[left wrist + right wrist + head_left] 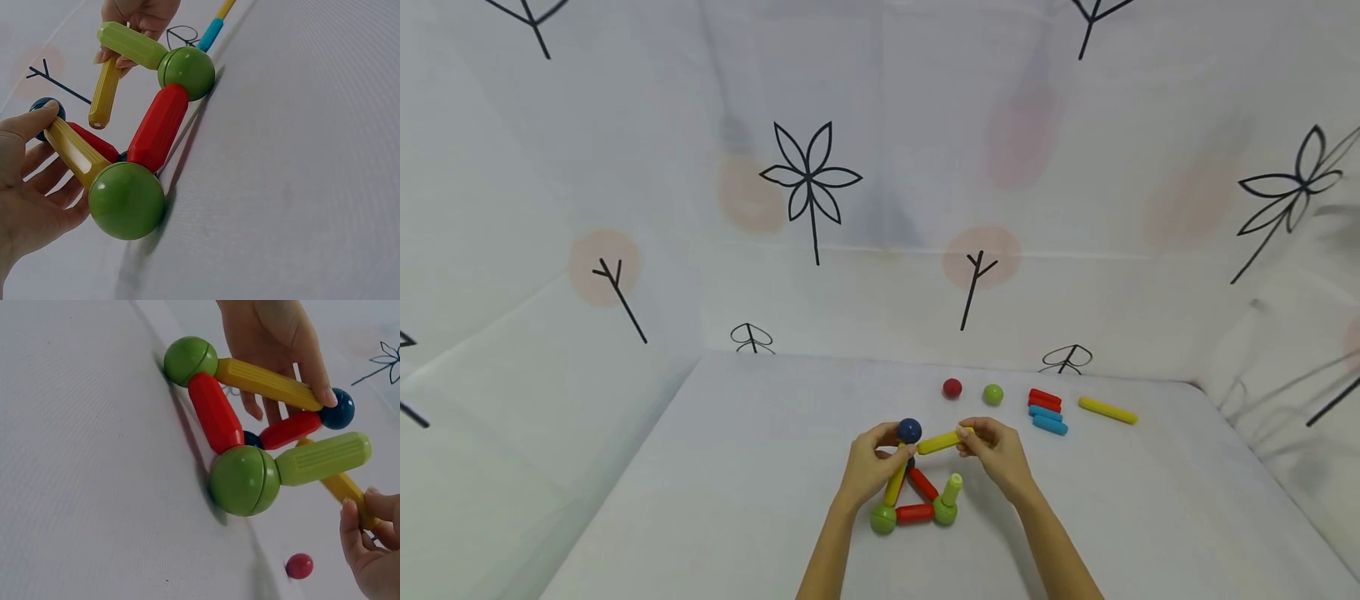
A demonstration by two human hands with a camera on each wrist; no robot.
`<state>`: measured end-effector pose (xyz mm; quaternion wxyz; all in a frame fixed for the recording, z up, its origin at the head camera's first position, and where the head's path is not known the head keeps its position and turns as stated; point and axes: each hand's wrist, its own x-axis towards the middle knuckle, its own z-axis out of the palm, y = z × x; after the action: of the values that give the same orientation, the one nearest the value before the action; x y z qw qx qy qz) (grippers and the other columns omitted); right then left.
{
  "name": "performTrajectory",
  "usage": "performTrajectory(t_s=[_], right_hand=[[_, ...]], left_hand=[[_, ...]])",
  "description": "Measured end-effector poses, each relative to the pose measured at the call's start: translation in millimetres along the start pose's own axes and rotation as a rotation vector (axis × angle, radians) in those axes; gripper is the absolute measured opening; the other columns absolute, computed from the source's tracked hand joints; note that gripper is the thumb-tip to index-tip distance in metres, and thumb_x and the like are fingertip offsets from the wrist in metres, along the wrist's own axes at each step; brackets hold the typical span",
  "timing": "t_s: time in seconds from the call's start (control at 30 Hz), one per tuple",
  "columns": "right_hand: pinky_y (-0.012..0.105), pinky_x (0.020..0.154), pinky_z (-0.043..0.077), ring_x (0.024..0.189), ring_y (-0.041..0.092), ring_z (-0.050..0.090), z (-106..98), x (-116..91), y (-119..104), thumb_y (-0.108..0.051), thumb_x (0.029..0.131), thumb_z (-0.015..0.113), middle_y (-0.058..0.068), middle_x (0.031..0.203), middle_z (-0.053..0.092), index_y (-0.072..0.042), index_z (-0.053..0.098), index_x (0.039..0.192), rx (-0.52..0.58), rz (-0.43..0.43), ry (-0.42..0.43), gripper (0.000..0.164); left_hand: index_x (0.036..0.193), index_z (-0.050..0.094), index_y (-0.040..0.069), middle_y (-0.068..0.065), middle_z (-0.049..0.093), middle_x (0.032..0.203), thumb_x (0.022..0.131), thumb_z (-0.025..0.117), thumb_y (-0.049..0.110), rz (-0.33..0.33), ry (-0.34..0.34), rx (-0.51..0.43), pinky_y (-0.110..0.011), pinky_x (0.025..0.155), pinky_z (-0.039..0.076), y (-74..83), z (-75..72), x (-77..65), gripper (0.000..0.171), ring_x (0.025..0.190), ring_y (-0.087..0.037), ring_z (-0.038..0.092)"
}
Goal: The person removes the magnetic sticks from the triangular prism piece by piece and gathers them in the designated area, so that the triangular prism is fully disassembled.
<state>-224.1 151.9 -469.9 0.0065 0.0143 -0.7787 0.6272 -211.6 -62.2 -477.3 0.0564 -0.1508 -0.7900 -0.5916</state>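
My left hand (871, 462) pinches a dark blue ball (909, 430) where it meets the top of a yellow rod (77, 152). That rod slants up from a green ball (127, 200) on a ball-and-rod toy frame. A red rod (915, 513) links this ball to a second green ball (945, 510), from which a light green rod (324, 459) stands up. Another dark blue ball (252, 439) sits low at the back, partly hidden behind red rods. My right hand (1000, 454) pinches one end of a loose yellow rod (940, 442); its free end points toward the upper blue ball, apart from it.
Behind the hands on the white table (722, 467) lie a red ball (952, 388) and a green ball (993, 394). Further right are red rods (1045, 399), blue rods (1049, 425) and a yellow rod (1108, 410). A printed cloth (880, 308) hangs behind the table.
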Motion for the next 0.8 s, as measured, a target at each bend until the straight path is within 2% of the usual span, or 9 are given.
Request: performTrajectory(t_s=[0.23, 0.4, 0.67, 0.8], right_hand=[[0.021, 0.073, 0.054, 0.083, 0.028, 0.066, -6, -2, 2, -0.010, 0.092, 0.060, 0.016, 0.096, 0.063, 0.009, 0.056, 0.116, 0.050, 0.034, 0.031, 0.031], [0.023, 0.077, 0.053, 0.086, 0.024, 0.067, -16, -4, 4, -0.012, 0.092, 0.060, 0.015, 0.099, 0.063, 0.008, 0.053, 0.121, 0.058, 0.066, 0.036, 0.035], [0.024, 0.080, 0.052, 0.084, 0.010, 0.066, -47, -10, 10, -0.018, 0.092, 0.061, 0.015, 0.108, 0.062, 0.009, 0.049, 0.126, 0.027, 0.075, 0.054, 0.045], [0.023, 0.082, 0.051, 0.086, 0.005, 0.066, -67, -15, 14, -0.022, 0.092, 0.061, 0.012, 0.112, 0.059, 0.009, 0.047, 0.128, 0.023, 0.066, 0.066, 0.050]], left_hand=[[0.116, 0.062, 0.001, -0.010, 0.067, 0.106, 0.086, 0.068, 0.021, -0.005, 0.000, -0.013, -0.022, 0.074, 0.051, -1.3, -0.4, -0.6, 0.036, 0.096, -0.024, 0.061], [0.116, 0.062, 0.001, -0.009, 0.067, 0.107, 0.087, 0.067, 0.018, -0.029, 0.004, 0.000, -0.022, 0.074, 0.050, 0.6, -0.1, -1.5, 0.035, 0.096, -0.023, 0.061], [0.114, 0.061, -0.006, -0.017, 0.066, 0.107, 0.087, 0.063, 0.009, -0.030, -0.019, 0.000, -0.024, 0.074, 0.050, 37.0, -8.4, -10.8, 0.031, 0.096, -0.030, 0.061], [0.115, 0.061, -0.006, -0.016, 0.066, 0.108, 0.088, 0.062, 0.011, -0.038, -0.020, 0.007, -0.024, 0.076, 0.049, 41.8, -9.7, -12.2, 0.031, 0.098, -0.029, 0.061]])
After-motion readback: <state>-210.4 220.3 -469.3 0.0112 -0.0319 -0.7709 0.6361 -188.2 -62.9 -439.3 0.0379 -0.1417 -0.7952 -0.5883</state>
